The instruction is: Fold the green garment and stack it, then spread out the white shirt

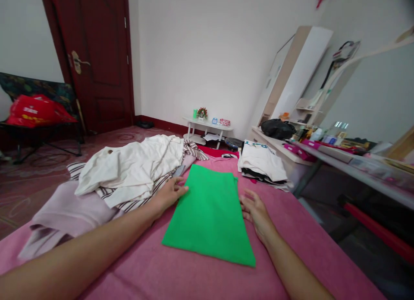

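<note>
A folded green garment (210,213) lies flat on the pink bed cover (181,274) in front of me. My left hand (168,193) rests at its left edge, fingers stretched out and touching the cloth. At the garment's right edge my right hand (255,210) lies palm down with its fingers apart. Neither hand holds anything.
A heap of unfolded white, striped and lilac clothes (126,170) lies to the left. A stack of folded clothes (262,164) sits at the bed's far right. Beyond are a small white table (207,126), a cluttered desk (339,151), a dark red door (97,54) and a chair with a red bag (34,111).
</note>
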A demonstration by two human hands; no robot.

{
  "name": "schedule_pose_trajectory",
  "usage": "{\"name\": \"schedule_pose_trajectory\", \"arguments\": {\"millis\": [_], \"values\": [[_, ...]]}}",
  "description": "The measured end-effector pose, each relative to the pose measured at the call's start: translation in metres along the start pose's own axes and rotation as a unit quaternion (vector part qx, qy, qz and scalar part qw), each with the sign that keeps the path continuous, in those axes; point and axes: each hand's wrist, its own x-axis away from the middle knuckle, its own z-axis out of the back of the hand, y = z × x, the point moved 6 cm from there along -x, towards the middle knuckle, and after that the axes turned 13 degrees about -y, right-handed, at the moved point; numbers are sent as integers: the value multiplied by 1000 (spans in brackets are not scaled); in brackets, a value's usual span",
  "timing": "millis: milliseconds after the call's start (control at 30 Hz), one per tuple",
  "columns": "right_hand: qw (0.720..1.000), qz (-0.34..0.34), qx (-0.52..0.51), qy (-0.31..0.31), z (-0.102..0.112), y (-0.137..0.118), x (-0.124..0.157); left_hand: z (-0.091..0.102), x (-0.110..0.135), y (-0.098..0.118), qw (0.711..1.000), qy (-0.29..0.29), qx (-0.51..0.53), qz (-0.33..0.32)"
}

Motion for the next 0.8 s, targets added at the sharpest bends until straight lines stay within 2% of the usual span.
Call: {"name": "schedule_pose_trajectory", "arguments": {"millis": [100,300,433,600,700,800], "values": [[1000,-21,-10,4,2,17,4,-2,1,-4,996,-14,-78,-49],[1000,9,22,-1,-3,11,-4,0,-9,-5,985,-9,-159,-70],[999,-13,-5,-32,-9,14,-1,-4,-6,-4,965,-23,-249,-80],[995,1,86,51,4,11,7,-11,5,7,951,-13,-299,-78],[988,22,144,53,7,9,-2,-14,7,13,936,-6,-343,-85],[980,40,188,46,9,6,-20,-14,-2,15,921,14,-381,-86]]}}
